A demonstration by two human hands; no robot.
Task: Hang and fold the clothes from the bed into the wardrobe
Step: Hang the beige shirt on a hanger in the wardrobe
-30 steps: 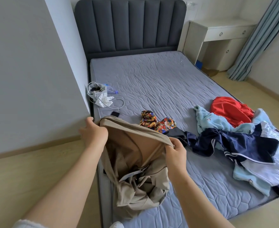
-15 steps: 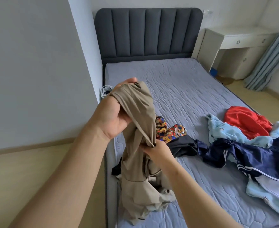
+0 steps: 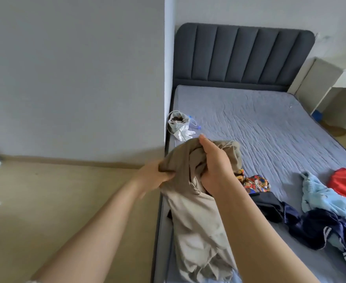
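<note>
My left hand (image 3: 155, 178) and right hand (image 3: 213, 166) both have fingers curled tight into the bunched beige garment (image 3: 192, 217), held over the left edge of the bed (image 3: 260, 127). I judge its dangling tail could drag onto the floor (image 3: 66, 201) or crease.

No lettering, label, brand or number is legible on the beige garment (image 3: 196, 221), the colourful printed cloth (image 3: 257, 183), the navy white-striped garment (image 3: 319, 227) or the bed (image 3: 260, 129).
</note>
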